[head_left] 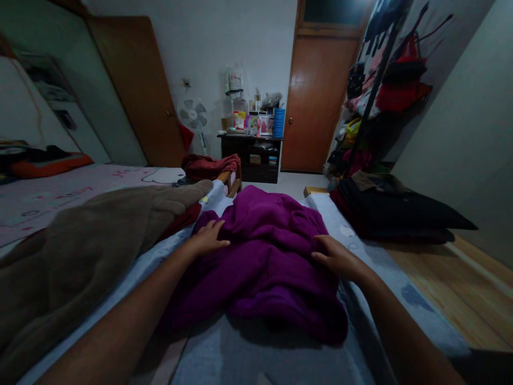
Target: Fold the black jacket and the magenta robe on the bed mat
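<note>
A rumpled purple cloth (268, 262) lies bunched in the middle of the bed, on a pale blue sheet (224, 353). My left hand (208, 238) rests on its left side, fingers spread and pointing away from me. On the right edge of the cloth lies my right hand (334, 255), its thumb and fingers apart. Neither hand shows a grip on the fabric. Folds hide part of the sheet beneath.
A brown blanket (96, 235) covers the left side. Dark folded clothes (393, 206) are stacked at the right, by a wooden board (452, 283). A reddish cloth (208, 167) hangs over a wooden bed end, before a dark cabinet (260, 174) and a fan (193, 114).
</note>
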{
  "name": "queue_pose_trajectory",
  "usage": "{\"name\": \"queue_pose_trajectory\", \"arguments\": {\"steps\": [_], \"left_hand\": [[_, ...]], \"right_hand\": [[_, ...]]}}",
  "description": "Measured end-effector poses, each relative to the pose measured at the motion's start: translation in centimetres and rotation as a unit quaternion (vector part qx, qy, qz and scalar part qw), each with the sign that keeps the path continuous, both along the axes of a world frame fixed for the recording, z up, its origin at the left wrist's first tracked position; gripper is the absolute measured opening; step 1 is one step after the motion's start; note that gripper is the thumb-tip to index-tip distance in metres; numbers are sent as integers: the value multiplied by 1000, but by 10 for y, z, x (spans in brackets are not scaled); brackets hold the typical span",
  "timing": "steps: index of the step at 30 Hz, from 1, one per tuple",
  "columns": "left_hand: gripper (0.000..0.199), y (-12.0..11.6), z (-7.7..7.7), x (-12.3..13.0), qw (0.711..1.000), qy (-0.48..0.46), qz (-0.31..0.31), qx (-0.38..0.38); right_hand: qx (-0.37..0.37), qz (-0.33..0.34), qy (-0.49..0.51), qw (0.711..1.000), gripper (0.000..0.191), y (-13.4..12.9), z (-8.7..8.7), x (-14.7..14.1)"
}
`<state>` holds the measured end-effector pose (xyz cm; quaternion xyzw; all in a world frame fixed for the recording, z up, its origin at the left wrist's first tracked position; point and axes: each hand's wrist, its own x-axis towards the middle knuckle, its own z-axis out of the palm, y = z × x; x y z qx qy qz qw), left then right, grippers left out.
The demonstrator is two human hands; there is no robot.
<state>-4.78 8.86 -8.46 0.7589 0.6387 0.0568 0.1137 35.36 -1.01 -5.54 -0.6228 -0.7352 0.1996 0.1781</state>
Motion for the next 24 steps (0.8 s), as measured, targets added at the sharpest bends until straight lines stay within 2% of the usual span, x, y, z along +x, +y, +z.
{"name": "queue_pose_trajectory", "arguments": {"steps": [3,6,10,13,16,19,22,24], "left_hand": [[93,-39,5,-14,999,-2,-19,-46],[93,-79,12,-20,993,-31,-52,-101],[94,-129,13,-9,987,-48,-90,-125],[100,-156,1,9,990,1,-70,-125],[100,-171,-17,23,993,45,-51,-93],[86,-174,-34,28,998,59,-35,-10],[68,-174,-45,26,996,53,-30,62],[59,-172,-47,24,995,43,-31,88]], "right_hand": [[-19,5,29,999,61,-46,3,-3],[-60,-2,39,997,73,-83,-4,-5],[-63,-28,91,994,85,-110,-31,-9],[-18,-49,106,993,91,-121,-54,-15],[20,-84,71,994,91,-128,-69,-21],[9,-114,51,992,88,-133,-77,-25],[-10,-129,58,990,73,-136,-78,-26],[3,-128,84,988,57,-137,-74,-25]]}}
